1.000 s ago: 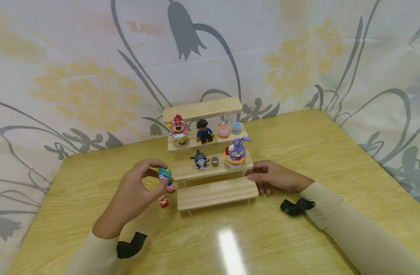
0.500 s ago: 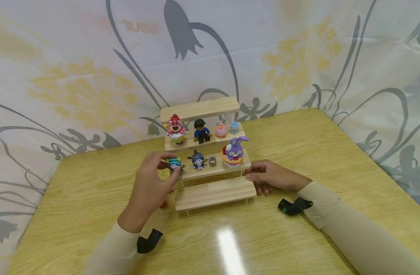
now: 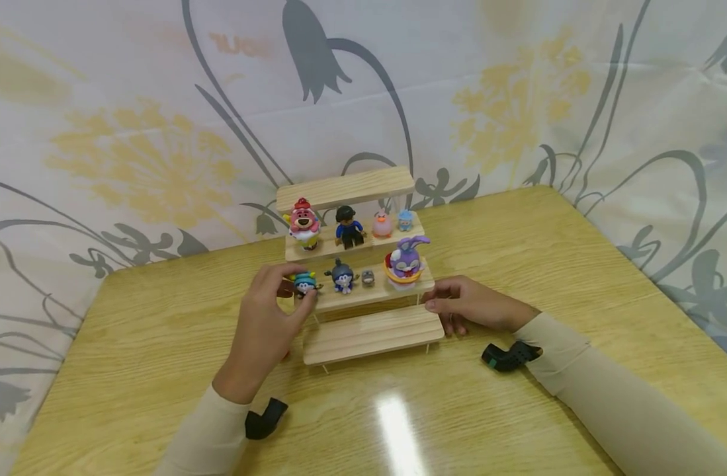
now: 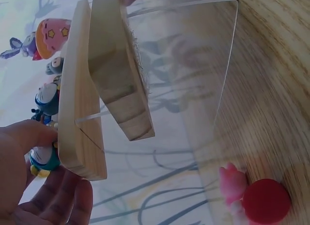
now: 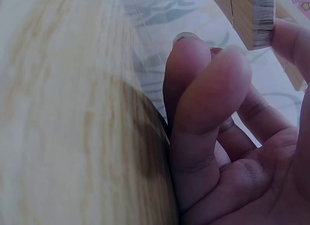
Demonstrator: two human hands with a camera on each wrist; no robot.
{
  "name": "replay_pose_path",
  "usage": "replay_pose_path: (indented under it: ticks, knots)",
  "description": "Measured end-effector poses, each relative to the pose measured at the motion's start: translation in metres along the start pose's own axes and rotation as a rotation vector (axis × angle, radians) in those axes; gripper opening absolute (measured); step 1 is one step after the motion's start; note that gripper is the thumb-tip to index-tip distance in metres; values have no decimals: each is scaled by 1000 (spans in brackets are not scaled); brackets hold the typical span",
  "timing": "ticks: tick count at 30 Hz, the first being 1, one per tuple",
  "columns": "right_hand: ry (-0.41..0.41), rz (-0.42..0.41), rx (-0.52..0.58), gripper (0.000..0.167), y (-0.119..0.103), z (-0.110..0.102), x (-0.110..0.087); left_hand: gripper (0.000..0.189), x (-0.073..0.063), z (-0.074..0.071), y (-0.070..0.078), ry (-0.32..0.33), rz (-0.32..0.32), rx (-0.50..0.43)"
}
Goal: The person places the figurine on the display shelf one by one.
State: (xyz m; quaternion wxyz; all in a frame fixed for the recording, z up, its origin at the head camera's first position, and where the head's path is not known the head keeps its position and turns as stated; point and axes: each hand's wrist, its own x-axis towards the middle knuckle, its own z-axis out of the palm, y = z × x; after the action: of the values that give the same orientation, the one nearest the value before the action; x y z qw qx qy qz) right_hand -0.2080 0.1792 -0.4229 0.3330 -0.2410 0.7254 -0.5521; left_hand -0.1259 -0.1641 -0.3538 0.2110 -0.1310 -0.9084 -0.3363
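Observation:
In the head view my left hand point(image 3: 262, 330) pinches a small figurine with a teal hat point(image 3: 305, 282) between thumb and fingers at the left end of the second tier from the bottom. The left wrist view shows that figurine point(image 4: 44, 159) at the end of the board, with fingers beside and below the edge. My right hand point(image 3: 476, 304) holds the right end of the stepped wooden display shelf point(image 3: 372, 336), low down, thumb at the corner of the bottom tier. Its other fingers point(image 5: 208, 89) are curled, close by the tabletop.
A dark-haired figurine point(image 3: 342, 277), a tiny grey one point(image 3: 368, 277) and a purple rabbit point(image 3: 406, 264) share that tier. Above stand a pink bear point(image 3: 304, 223), a blue-shirted figure point(image 3: 349, 227) and others. A pink figurine with a red base point(image 4: 266, 201) is on the table point(image 3: 178, 317).
My left hand has moved right and up, carrying the teal-hatted figurine from beside the shelf onto the tier's left end. The right hand keeps its place at the shelf.

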Motion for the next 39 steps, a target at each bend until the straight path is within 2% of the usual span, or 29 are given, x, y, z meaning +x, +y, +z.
replay_pose_path:
  ticks: [7,13,21,27,30,35,39]
  knots:
    - [2,4,-14,50,-3,-1,-2,44,0,-5,1,-38,-6,-13]
    - [6,-5,-45,48,-5,-3,-3,36,-1,-15,-2,-60,-48,-48]
    - [6,-5,-48,49,-5,-4,-4,29,2,-30,-18,-52,-111,-17]
    - [4,-16,-48,46,-2,-3,-1,23,4,-34,-35,-56,-131,6]
    - [5,-15,-43,46,-1,-3,-1,20,4,-32,-43,-92,-155,13]
    - [-1,-6,-11,48,0,-2,-1,20,3,-29,-55,-194,-210,52]
    - [-5,-7,-2,48,-1,0,1,22,1,-29,-63,-259,-224,82]
